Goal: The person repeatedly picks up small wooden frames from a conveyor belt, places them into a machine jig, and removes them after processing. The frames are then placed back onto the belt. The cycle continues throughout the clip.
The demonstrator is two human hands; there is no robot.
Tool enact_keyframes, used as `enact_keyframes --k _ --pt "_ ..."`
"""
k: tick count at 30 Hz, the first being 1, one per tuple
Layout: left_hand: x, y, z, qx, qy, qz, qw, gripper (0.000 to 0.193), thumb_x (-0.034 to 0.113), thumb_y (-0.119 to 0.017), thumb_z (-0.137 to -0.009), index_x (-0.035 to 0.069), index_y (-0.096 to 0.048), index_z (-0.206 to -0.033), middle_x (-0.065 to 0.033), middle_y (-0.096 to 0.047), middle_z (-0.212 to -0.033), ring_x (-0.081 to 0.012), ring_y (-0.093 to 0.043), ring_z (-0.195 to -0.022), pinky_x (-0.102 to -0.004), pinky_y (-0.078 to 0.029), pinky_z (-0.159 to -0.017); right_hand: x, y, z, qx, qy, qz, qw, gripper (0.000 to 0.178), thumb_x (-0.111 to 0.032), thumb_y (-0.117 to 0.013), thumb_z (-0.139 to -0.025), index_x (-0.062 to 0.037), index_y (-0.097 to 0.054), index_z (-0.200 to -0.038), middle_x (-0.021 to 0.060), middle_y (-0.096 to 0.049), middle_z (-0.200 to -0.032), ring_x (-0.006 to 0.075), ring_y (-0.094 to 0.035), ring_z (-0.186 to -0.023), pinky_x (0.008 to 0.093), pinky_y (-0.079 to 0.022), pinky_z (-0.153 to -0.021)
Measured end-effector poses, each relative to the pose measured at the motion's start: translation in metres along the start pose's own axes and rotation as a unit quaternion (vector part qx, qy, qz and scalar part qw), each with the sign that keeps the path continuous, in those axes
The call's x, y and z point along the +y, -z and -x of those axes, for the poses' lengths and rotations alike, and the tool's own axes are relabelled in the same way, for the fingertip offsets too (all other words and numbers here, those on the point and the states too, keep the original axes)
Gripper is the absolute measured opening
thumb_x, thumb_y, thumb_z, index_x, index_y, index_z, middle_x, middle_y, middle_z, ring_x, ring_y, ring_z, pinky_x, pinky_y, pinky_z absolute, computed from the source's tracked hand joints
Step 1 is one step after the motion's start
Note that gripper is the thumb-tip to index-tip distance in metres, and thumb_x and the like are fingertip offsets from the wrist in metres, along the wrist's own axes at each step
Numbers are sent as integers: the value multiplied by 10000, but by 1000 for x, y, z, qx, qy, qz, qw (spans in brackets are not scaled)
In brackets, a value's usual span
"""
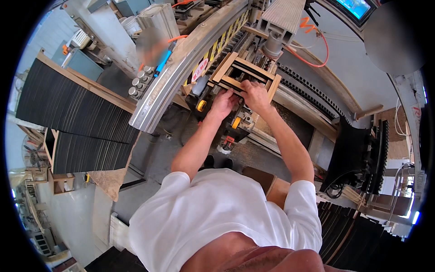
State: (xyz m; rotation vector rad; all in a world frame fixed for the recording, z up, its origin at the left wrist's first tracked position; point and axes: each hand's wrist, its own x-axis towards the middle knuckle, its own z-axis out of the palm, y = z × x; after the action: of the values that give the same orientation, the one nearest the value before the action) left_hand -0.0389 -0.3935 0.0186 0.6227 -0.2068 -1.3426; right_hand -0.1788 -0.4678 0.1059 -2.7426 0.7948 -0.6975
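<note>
A rectangular arrangement of light wooden strips (pixel 225 67), dark along some inner edges, lies on the machine bed in front of me. My right hand (pixel 255 95) is closed at its near side, thumb and fingers curled on a dark-edged wooden strip (pixel 232 83). Just to the left, my left hand (pixel 223 104) has its fingertips up against the same strip from below, partly hidden by the wood. Above the far right corner hangs the machine's cylindrical spindle head (pixel 273 45). Two yellow round parts sit below my hands, one being the yellow wheel (pixel 201 105).
A metal beam (pixel 170 77) with black-and-yellow striping runs along the left. Stacked dark panels (pixel 74 97) stand at far left. An orange air hose (pixel 324 56) loops at right, near a black cable chain (pixel 312 88). A screen (pixel 355 8) is at top right.
</note>
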Motion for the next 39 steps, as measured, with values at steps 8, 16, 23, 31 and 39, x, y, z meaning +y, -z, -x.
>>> enact_keyframes --k 8,16,23,31,39 --pt "11 2 100 47 -10 -40 998 334 89 -467 -976 21 -437 -1301 -130 -506 -1323 -282 -476 -1247 -445 -365 -1073 58 -36 -63 36 -20 57 998 264 -102 -669 -738 -87 -549 -972 130 -661 -898 324 -624 -893 426 -448 -803" --pt "31 32 228 58 30 -94 993 360 123 -491 -972 28 -442 -1316 -114 -561 -1233 -290 -535 -1188 -417 -435 -1016 67 -41 -103 -38 33 220 974 235 -55 -622 -745 -36 -566 -973 145 -679 -847 310 -597 -950 403 -411 -832" --pt "49 50 257 86 24 -98 991 347 130 -503 -967 30 -454 -1296 -109 -573 -1201 -288 -538 -1180 -415 -439 -1004 62 -32 -149 -153 26 403 902 273 -148 -597 -839 -63 -578 -1098 67 -702 -844 243 -578 -984 352 -320 -854" --pt "43 94 286 172 -3 -72 982 327 138 -543 -955 26 -490 -1257 -105 -584 -1192 -237 -564 -1125 -408 -456 -993 109 -46 -201 -148 -48 334 930 110 -79 -635 -802 -97 -655 -909 99 -685 -880 264 -606 -911 389 -361 -900" --pt "19 120 288 269 -33 -25 962 350 216 -591 -940 10 -508 -1211 -100 -590 -1188 -236 -575 -1101 -398 -463 -963 128 -51 -229 -173 -39 288 941 134 -81 -614 -826 -103 -659 -950 89 -672 -959 313 -627 -945 490 -393 -959"
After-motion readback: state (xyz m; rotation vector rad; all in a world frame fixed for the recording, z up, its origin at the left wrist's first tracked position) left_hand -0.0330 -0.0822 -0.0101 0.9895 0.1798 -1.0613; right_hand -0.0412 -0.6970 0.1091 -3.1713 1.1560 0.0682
